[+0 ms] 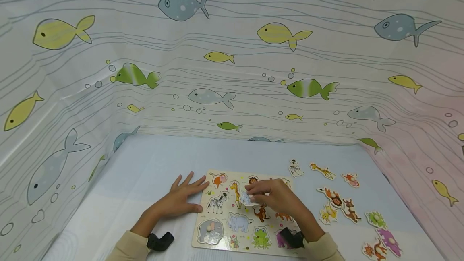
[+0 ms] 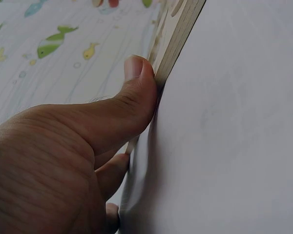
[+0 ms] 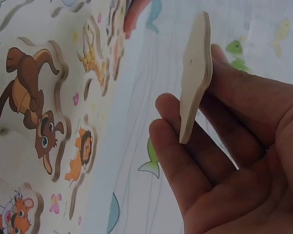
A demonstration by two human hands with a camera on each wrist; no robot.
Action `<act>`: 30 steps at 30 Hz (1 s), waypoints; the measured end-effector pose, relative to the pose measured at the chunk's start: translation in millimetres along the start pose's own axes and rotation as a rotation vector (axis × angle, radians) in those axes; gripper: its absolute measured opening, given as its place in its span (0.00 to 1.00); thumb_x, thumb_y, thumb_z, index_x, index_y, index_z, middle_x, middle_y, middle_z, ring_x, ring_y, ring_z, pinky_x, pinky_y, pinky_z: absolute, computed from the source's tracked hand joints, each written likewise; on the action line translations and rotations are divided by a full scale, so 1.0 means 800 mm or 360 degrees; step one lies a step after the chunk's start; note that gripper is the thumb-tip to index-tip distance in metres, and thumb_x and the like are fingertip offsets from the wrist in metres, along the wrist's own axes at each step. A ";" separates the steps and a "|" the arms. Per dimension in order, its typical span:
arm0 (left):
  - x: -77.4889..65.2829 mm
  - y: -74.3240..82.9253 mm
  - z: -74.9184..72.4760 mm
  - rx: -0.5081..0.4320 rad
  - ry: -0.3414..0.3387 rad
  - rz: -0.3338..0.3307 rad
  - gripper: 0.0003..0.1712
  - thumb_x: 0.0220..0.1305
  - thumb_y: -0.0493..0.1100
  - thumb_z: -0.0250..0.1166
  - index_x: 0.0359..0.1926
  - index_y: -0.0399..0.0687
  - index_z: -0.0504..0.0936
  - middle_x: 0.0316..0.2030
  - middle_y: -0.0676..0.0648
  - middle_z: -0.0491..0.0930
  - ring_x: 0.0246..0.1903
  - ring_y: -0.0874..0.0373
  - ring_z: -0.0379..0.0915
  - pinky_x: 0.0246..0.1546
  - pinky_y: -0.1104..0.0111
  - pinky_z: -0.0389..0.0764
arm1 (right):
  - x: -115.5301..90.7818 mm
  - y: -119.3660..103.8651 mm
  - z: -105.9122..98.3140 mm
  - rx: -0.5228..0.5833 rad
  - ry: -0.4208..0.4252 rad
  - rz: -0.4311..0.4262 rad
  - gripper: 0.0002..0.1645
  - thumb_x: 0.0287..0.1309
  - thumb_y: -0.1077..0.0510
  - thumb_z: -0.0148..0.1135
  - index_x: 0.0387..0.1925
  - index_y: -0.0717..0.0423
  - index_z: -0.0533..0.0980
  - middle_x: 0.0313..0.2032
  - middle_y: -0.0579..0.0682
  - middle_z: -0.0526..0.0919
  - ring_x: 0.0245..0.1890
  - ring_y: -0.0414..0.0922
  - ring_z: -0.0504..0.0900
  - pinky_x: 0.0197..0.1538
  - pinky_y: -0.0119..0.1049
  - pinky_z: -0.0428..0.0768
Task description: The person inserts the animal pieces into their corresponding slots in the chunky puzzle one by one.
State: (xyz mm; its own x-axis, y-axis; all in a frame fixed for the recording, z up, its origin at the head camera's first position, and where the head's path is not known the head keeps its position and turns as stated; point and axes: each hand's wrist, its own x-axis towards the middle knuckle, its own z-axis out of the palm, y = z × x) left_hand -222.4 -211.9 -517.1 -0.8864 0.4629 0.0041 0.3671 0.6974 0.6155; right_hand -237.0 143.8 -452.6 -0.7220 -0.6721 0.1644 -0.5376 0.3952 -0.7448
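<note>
A wooden animal puzzle board lies on the table. My left hand is at its left edge with fingers spread; in the left wrist view the thumb touches the board's side. Over the board, my right hand pinches a wooden puzzle piece with a pale blue-grey animal picture. The right wrist view shows that piece edge-on, raised off the board, its plain back towards the board. An elephant piece sits in the lower left slot. Part of the board's right side is hidden by my right arm.
Loose animal pieces lie right of the board: a zebra, a giraffe, a lion, a kangaroo-like brown animal, a green frog, a purple animal and others. Fish-patterned sheeting walls the table.
</note>
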 end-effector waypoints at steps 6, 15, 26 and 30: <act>0.000 0.002 -0.002 -0.0002 -0.0003 0.0011 0.50 0.51 0.64 0.71 0.73 0.52 0.67 0.76 0.43 0.58 0.77 0.30 0.33 0.71 0.33 0.25 | 0.002 -0.001 0.008 -0.0035 -0.0070 0.0014 0.11 0.62 0.58 0.67 0.46 0.51 0.86 0.53 0.48 0.87 0.52 0.46 0.86 0.48 0.32 0.86; -0.001 0.003 -0.003 0.0004 -0.0004 0.0010 0.50 0.52 0.63 0.71 0.73 0.52 0.67 0.76 0.43 0.58 0.77 0.29 0.34 0.71 0.33 0.26 | 0.008 0.009 0.024 0.0065 -0.0147 -0.0012 0.09 0.60 0.58 0.68 0.42 0.52 0.88 0.49 0.48 0.88 0.48 0.42 0.87 0.43 0.27 0.85; -0.003 0.004 -0.003 0.0002 0.0002 0.0031 0.50 0.52 0.62 0.71 0.73 0.50 0.67 0.75 0.42 0.59 0.77 0.28 0.34 0.71 0.32 0.27 | 0.010 0.012 0.041 0.0103 -0.0261 -0.0093 0.11 0.58 0.56 0.70 0.41 0.55 0.88 0.47 0.48 0.89 0.48 0.40 0.87 0.45 0.27 0.84; -0.002 0.003 -0.003 0.0005 -0.0002 0.0016 0.50 0.52 0.63 0.70 0.73 0.52 0.67 0.76 0.43 0.58 0.77 0.30 0.34 0.71 0.33 0.26 | 0.011 0.013 0.046 0.0146 -0.0292 -0.0115 0.11 0.57 0.56 0.70 0.41 0.56 0.88 0.47 0.49 0.89 0.47 0.39 0.87 0.47 0.27 0.84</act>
State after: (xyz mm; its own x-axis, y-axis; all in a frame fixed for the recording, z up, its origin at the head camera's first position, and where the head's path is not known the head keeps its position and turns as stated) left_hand -220.8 -211.7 -513.8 -0.8821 0.4709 0.0092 0.3770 0.6943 0.6131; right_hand -232.8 118.7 -482.8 -0.5868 -0.8028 0.1054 -0.5374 0.2888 -0.7923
